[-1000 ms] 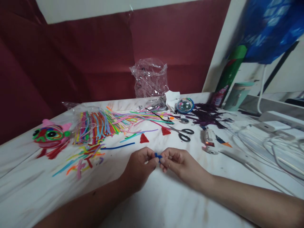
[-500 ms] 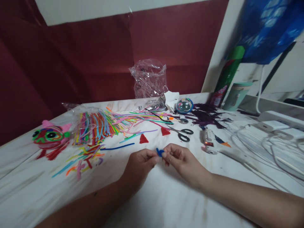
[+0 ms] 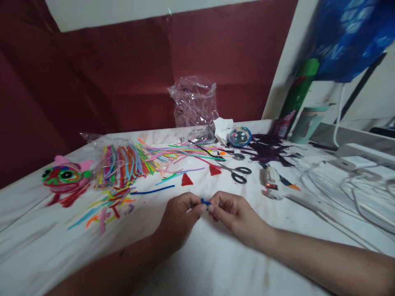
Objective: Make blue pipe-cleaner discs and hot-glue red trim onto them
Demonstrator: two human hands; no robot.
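Between my fingertips is a small bent piece of blue pipe cleaner (image 3: 205, 202). My left hand (image 3: 182, 213) pinches its left end, and my right hand (image 3: 230, 211) pinches its right end. Both hands are closed and nearly touch above the white marbled table (image 3: 216, 267). Just beyond them lie two red fuzzy triangles (image 3: 187, 179) and a pair of scissors (image 3: 237, 173) with black handles. A straight dark blue pipe cleaner (image 3: 154, 190) rests left of my hands.
Cut colourful pieces (image 3: 105, 207) and a bag of pipe cleaners (image 3: 120, 164) lie left, beside a fish-like pipe-cleaner figure (image 3: 66, 179). A clear dome (image 3: 240, 137) and purple scraps (image 3: 268, 148) are at the back. At right are a glue gun (image 3: 271, 181) and white cables (image 3: 348, 189).
The blue piece has turned between my fingers and now looks flatter and lower. My hands have shifted slightly closer together and down.
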